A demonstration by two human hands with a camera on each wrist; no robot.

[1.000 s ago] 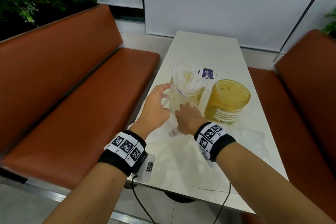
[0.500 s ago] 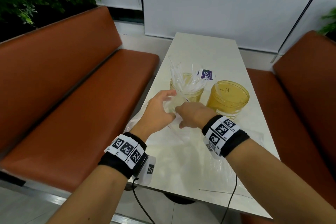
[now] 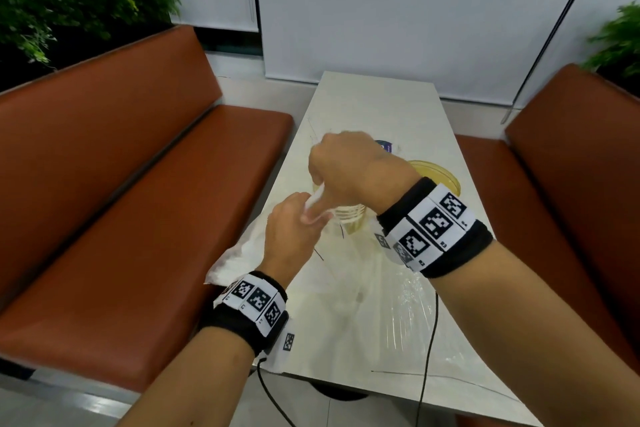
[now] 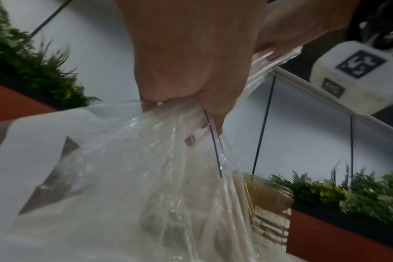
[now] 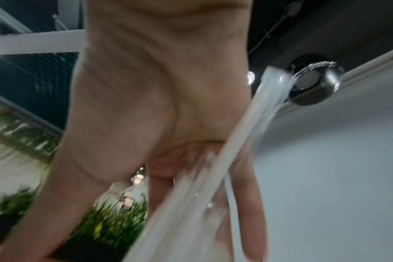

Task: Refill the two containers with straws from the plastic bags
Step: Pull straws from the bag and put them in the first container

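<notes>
My right hand [image 3: 341, 168] is raised over the left amber container [image 3: 351, 220] and grips a bundle of clear straws [image 3: 316, 199]; the right wrist view shows the straws [image 5: 213, 177] running across its fingers. Just below it, my left hand [image 3: 306, 218] pinches the bunched top of a clear plastic bag [image 4: 135, 177]. The bag hangs from the left hand [image 4: 191, 92] down in front of the containers. The right amber container [image 3: 440, 177] stands beside it with its mouth unobstructed. The left container's mouth is hidden behind my right hand.
Crumpled clear plastic [image 3: 398, 305] lies on the white table [image 3: 381, 107] in front of the containers. A white bag [image 3: 239, 253] hangs over the table's left edge. Orange benches [image 3: 138, 201] flank the table. A small purple-labelled packet [image 3: 382, 146] sits behind the containers.
My right hand has risen from the table in front of the left container to above it, now gripping straws. My left hand has shifted right and pinches the bag under it.
</notes>
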